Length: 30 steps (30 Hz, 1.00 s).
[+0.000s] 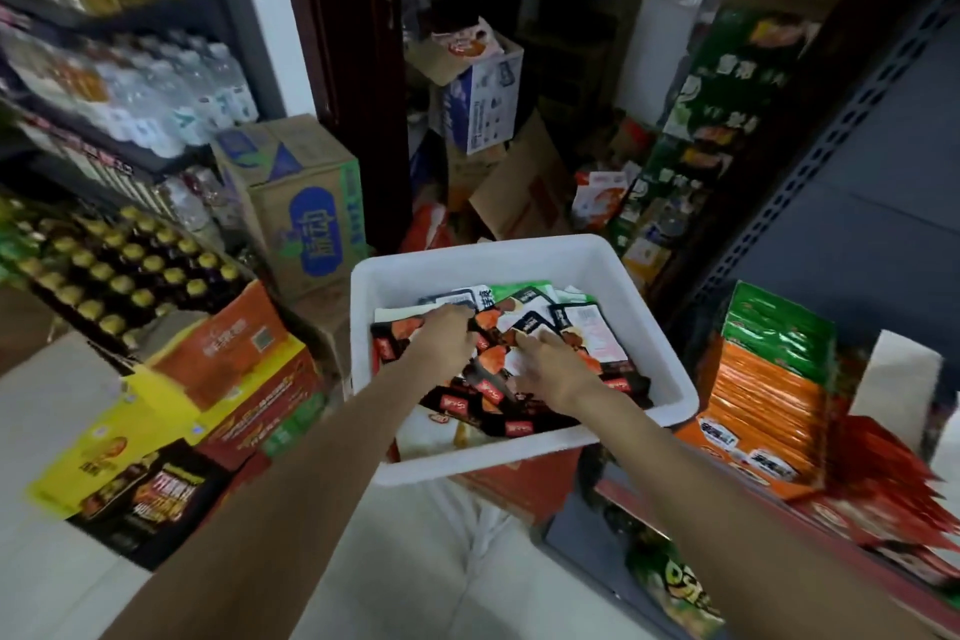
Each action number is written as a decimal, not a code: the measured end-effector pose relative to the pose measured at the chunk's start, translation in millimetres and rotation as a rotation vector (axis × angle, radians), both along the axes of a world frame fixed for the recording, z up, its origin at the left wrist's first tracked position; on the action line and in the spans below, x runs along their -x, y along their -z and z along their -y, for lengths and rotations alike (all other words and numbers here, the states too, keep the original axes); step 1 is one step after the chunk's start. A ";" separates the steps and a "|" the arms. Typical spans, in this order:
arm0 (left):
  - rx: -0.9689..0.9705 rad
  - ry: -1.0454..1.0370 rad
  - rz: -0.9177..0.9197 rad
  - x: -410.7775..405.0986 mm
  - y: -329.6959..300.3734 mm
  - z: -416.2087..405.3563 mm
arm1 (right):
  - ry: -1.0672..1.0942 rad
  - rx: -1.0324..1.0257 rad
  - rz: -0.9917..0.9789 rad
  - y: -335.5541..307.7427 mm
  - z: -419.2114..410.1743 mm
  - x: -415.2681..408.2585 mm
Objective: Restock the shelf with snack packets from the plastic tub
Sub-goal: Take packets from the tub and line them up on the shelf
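A white plastic tub (524,255) stands in front of me, filled with several black, orange and white snack packets (582,327). Both my hands are inside it. My left hand (447,335) lies on the pile at the left with its fingers curled down among the packets. My right hand (556,366) lies on the pile at the middle, fingers bent over the packets. Whether either hand grips a packet is hidden. The shelf (779,499) is at the right, with upright rows of orange and green packets (769,379).
Cardboard boxes (306,203) are stacked beyond the tub and at the left. A rack of bottles (119,270) fills the far left. Red packets (883,483) lie on the shelf at the right. A dark perforated shelf post (831,135) rises at the right.
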<state>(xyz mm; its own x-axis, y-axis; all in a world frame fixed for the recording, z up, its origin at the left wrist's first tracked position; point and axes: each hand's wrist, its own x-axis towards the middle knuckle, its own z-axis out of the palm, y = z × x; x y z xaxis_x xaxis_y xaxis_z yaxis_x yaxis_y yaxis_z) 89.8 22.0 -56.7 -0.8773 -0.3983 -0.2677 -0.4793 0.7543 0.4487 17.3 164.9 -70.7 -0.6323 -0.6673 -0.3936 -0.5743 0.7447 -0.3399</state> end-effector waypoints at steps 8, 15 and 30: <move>0.116 0.033 0.099 36.1 15.3 0.8 | 0.019 0.069 -0.085 12.4 -6.5 2.3; -0.224 -0.223 -0.279 13.6 5.9 -6.5 | 0.277 0.304 0.011 -3.5 16.1 3.4; -0.230 -0.231 -0.517 -17.1 -44.7 -26.2 | 0.796 1.240 0.716 -85.5 -6.3 -3.5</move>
